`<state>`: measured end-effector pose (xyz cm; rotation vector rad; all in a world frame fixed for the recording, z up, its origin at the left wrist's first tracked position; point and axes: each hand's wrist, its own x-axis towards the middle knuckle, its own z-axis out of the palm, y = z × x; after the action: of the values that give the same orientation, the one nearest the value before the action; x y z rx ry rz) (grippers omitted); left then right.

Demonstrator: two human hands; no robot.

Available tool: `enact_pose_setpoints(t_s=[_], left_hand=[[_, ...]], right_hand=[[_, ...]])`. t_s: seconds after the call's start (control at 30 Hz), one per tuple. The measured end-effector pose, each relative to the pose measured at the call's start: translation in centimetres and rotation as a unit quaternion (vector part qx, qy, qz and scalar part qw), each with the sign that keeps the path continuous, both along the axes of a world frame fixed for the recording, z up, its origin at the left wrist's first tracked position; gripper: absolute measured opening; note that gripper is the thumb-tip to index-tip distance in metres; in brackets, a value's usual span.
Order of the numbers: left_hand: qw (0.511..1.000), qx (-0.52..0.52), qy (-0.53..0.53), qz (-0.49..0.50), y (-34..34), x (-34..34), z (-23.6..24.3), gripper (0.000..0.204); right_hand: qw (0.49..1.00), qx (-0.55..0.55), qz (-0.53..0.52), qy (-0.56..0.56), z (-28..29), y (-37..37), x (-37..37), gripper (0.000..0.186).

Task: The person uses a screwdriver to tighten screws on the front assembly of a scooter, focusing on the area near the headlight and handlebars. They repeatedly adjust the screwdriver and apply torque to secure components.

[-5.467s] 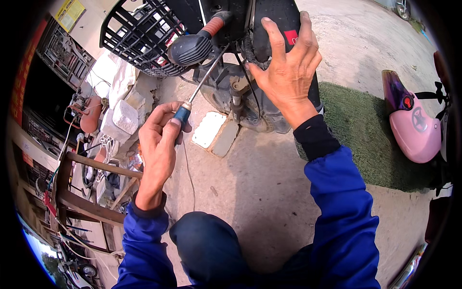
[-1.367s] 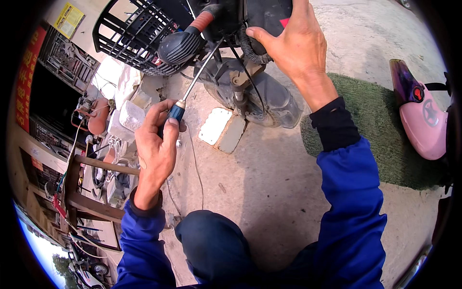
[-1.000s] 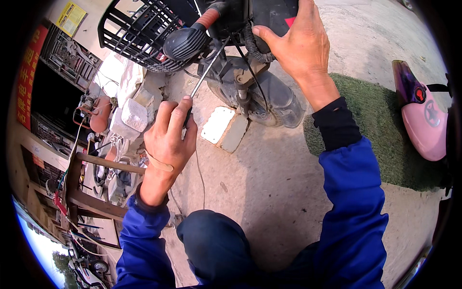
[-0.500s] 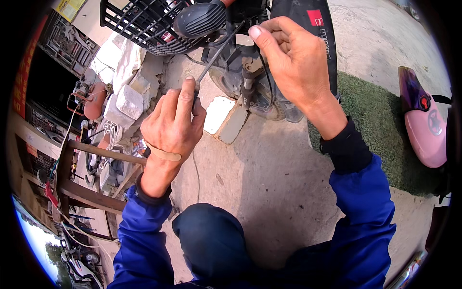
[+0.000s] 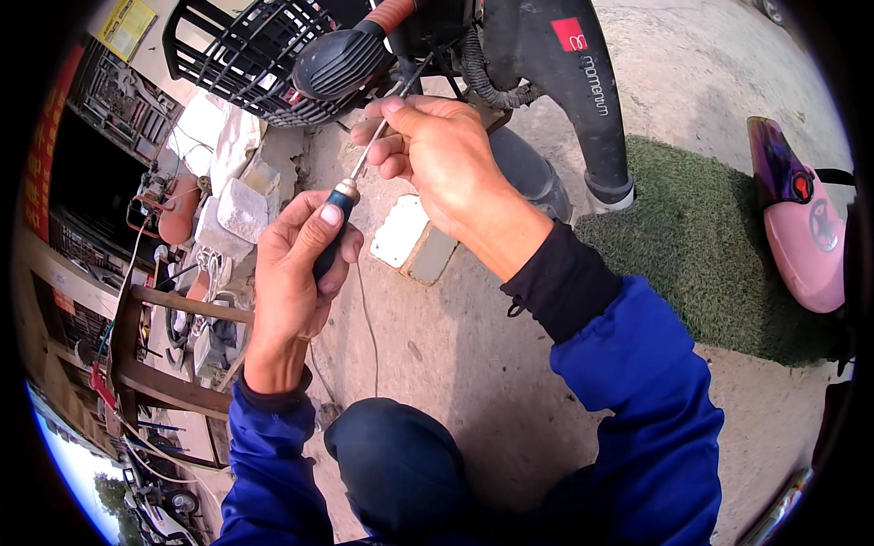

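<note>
My left hand [image 5: 296, 273] is closed round the blue-and-black handle of a screwdriver [image 5: 335, 214], whose long metal shaft runs up toward the underside of the scooter's front. My right hand [image 5: 442, 159] has curled fingers on that shaft, thumb uppermost, partly hiding it. Above are a black handlebar end cover [image 5: 337, 68], a red grip [image 5: 393, 18], a black wire basket [image 5: 228, 59], a corrugated hose [image 5: 496, 82] and the dark front body panel [image 5: 578, 105]. Whatever the screwdriver tip meets is too small to make out.
A pale block [image 5: 396, 237] lies on the concrete below. Green turf matting [image 5: 683, 255] and a pink plastic shell [image 5: 801, 255] are at the right. At left are an orange compressor [image 5: 182, 218], rubble [image 5: 237, 218], a wooden frame [image 5: 173, 391] and hoses.
My right hand has left the body panel and moved down-left onto the screwdriver shaft. My left hand has rolled back to show its thumb on the handle.
</note>
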<state>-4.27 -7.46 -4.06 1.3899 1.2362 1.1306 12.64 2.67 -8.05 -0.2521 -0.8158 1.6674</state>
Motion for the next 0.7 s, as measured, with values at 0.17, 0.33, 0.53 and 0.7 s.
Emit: enact_pose_setpoints(t_s=[0.17,0.33,0.53,0.7], left_hand=[[0.607,0.458,0.631,0.152,-0.2,1.7,-1.7,0.047],[0.944,0.206,0.235,0.101,-1.4,1.8,-0.6,0.048],[0.98,0.146,0.124,0.057,-0.1,-0.1,-0.5,0.038],[0.616,0.458,0.63,0.117,0.8,-1.1,-2.1,0.039]], right_hand=[[0.999,0.017,0.002,0.037,0.1,0.2,0.0,0.023],[0.998,0.001,-0.012,0.058,0.5,0.1,-0.3,0.023],[0.997,-0.013,-0.029,0.066,1.0,-0.2,-0.5,0.024],[0.998,-0.014,-0.027,0.054,0.7,0.5,-0.7,0.023]])
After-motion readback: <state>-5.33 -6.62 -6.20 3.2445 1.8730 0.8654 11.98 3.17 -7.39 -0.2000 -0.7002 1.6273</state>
